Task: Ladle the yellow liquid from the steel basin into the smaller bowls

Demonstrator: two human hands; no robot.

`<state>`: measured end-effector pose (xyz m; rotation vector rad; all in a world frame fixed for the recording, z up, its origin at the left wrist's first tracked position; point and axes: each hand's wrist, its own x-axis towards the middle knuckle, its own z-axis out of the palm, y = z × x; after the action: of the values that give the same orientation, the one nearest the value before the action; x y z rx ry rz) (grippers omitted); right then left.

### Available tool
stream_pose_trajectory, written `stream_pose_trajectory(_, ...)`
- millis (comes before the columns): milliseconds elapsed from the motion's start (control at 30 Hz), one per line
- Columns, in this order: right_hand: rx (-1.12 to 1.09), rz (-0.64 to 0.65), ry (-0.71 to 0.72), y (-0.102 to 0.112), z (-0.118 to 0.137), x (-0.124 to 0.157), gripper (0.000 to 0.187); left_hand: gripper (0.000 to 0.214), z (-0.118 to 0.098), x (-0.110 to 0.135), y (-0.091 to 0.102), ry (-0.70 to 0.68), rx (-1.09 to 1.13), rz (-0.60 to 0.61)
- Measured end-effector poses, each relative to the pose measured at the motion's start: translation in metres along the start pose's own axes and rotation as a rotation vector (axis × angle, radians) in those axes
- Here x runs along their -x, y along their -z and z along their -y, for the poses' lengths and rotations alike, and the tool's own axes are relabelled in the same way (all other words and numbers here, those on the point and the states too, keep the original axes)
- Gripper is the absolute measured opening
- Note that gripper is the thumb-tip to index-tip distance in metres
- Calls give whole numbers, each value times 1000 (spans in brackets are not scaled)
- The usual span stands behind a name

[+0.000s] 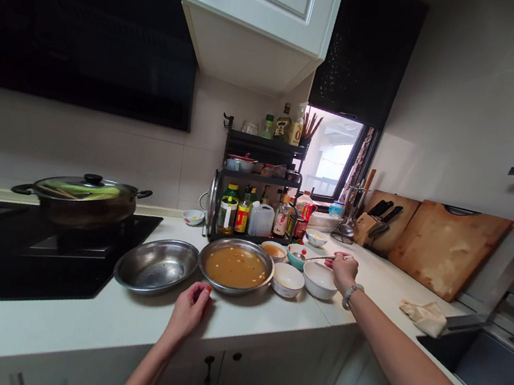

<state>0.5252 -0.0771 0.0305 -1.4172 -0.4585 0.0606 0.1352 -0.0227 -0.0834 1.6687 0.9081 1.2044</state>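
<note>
My right hand (pixel 342 271) is closed round the handle of a metal spoon (pixel 322 258), whose bowl end is over the teal bowl (pixel 294 260). Under that hand stands a white bowl (pixel 319 285). My left hand (pixel 191 306) is closed at the counter, near the front rim of a steel basin (pixel 233 289) of brown liquid with pale bits floating in it. A small red-orange spot shows at its fingertips; I cannot tell what it is. An empty-looking steel basin (pixel 157 261) sits to the left. Beside the full basin are a patterned bowl (pixel 287 284) and a bowl of orange liquid (pixel 274 250).
A lidded pan (pixel 86 202) sits on the black hob (pixel 24 261) at left. Behind the basins rises a black rack (pixel 261 179) of bottles. Cutting boards (pixel 451 247), a knife block (pixel 367 229), a cloth (pixel 422 317) and the sink (pixel 500 377) are at right.
</note>
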Motion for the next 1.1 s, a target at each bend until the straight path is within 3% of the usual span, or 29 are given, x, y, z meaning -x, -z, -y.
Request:
stream_pose_trajectory(333,-137,-16,-30,8,18,-5,10,39,-1,-1,0,-15,-34,-17)
stream_pose_trajectory(633,-219,55,-31,16,38,6,10,36,0,-1,-1,6,38,-4)
stream_pose_trajectory(1100,-238,386,67,-8,57,76,11,38,-4,1,0,-25,23,-30)
